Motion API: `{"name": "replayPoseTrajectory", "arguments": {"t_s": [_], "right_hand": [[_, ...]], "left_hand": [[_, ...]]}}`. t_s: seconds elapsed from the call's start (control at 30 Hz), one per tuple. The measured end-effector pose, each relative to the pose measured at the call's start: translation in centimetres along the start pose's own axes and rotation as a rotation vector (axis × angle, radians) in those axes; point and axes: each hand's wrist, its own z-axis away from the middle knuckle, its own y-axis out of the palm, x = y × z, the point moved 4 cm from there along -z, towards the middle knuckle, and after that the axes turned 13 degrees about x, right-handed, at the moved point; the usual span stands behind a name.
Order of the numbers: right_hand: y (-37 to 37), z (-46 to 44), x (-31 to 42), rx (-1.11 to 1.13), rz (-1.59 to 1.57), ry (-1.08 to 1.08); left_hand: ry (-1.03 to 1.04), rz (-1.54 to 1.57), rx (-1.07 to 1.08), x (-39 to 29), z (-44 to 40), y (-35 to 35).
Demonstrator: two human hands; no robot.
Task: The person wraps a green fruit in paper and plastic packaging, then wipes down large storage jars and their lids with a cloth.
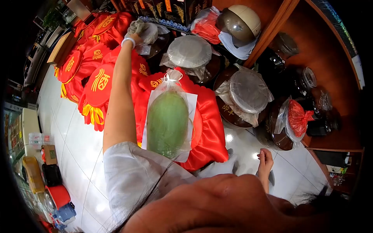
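Observation:
My left hand (136,38) reaches to the top of the view, its fingers closed on a crumpled grey cloth (136,26). The cloth touches the edge of a plastic-wrapped jar lid (149,33). Low on the right, my right hand (265,161) hangs over the floor with loosely bent fingers and nothing visible in it. Between my arms, a large green oval object (168,123) in a clear tied bag lies on a white sheet (191,104) over red satin (213,128).
Red-covered jars (101,83) with yellow characters stand at left. Wrapped jars (189,51) (248,91) stand at centre and right. A helmet (240,22) lies near a wooden post (272,29). Bottles (64,213) and a red tub (59,195) are at lower left on the tiled floor (74,155).

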Motion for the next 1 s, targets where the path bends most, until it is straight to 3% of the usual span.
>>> {"name": "replayPoseTrajectory", "arguments": {"t_s": [0.07, 0.1, 0.13, 0.17, 0.2, 0.23, 0.3, 0.33, 0.37, 0.43, 0.5, 0.57, 0.6, 0.63, 0.67, 0.73, 0.77, 0.83, 0.87, 0.9, 0.93, 0.97, 1.0], "right_hand": [[1.1, 0.1, 0.2, 0.014, -0.007, -0.020], [1.9, -0.2, 0.8, 0.040, -0.007, -0.025], [2.5, -0.7, 1.5, 0.061, -0.005, -0.032], [3.2, -1.3, 2.8, 0.087, -0.022, -0.068], [3.9, -2.2, 4.0, 0.108, 0.015, -0.134], [4.3, -3.1, 4.9, 0.125, 0.054, -0.189], [5.5, -5.6, 7.0, 0.151, 0.032, -0.262], [6.2, -7.1, 8.4, 0.155, 0.025, -0.255], [7.2, -8.7, 8.9, 0.124, -0.097, -0.274], [9.7, -12.4, 10.8, 0.276, -0.367, -0.182], [12.6, -16.0, 13.7, 0.452, -0.647, -0.074], [15.5, -19.3, 16.0, 0.550, -0.997, 0.113], [16.4, -21.1, 17.2, 0.728, -1.092, 0.014], [16.7, -22.8, 17.8, 0.575, -1.045, -0.051], [16.8, -24.6, 17.7, 0.580, -1.049, -0.055], [15.2, -29.0, 16.4, 0.238, -0.779, -0.272], [15.8, -31.1, 16.0, 0.241, -0.782, -0.270], [17.2, -34.7, 14.9, 0.146, -0.025, -0.256], [20.9, -35.5, 12.8, 0.358, 0.055, -0.072], [23.4, -32.1, 13.8, 0.268, 0.683, -0.152], [25.1, -30.8, 12.5, 0.130, 0.627, -0.211], [24.6, -29.6, 13.3, 0.389, 0.518, -0.169], [25.2, -29.5, 12.3, 0.443, 0.638, -0.333]], "left_hand": [[-0.081, -0.254, -0.060, -1.2, -0.6, 0.1], [-0.049, 0.118, -0.210, -6.0, 6.7, -3.5], [0.243, 0.418, -0.273, -5.4, 2.8, -2.1], [0.465, 0.474, -0.260, -8.4, 4.2, -3.1], [0.621, 0.751, -0.226, -10.8, 4.1, -2.3], [0.650, 0.987, -0.027, -14.9, 8.4, -3.1], [0.835, 0.732, 0.100, -20.3, 11.4, -1.0], [0.856, 0.432, 0.203, -22.7, 12.7, 0.4], [0.837, 0.513, 0.278, -23.8, 12.5, 0.3], [0.822, 0.588, 0.346, -26.1, 13.2, -1.1], [0.988, 0.815, 0.593, -29.4, 17.8, -4.2], [1.080, 0.940, 0.701, -32.3, 21.8, -6.1], [1.102, 1.041, 0.768, -33.4, 24.1, -6.7], [1.109, 0.945, 0.677, -33.2, 24.0, -7.0], [1.116, 0.846, 0.587, -33.0, 23.6, -7.3], [1.087, 0.659, 0.272, -29.2, 21.5, -8.2], [0.972, 0.752, 0.289, -26.4, 20.6, -7.7], [0.665, 0.901, 0.396, -21.1, 20.8, -5.6], [0.586, 0.936, 0.407, -19.1, 20.9, -4.1], [0.555, 0.885, 0.431, -17.5, 20.4, -2.1], [0.479, 0.892, 0.447, -16.3, 20.1, -0.5], [0.485, 0.895, 0.398, -15.9, 20.1, 0.0], [0.494, 0.899, 0.354, -15.8, 19.8, 0.7]]}}
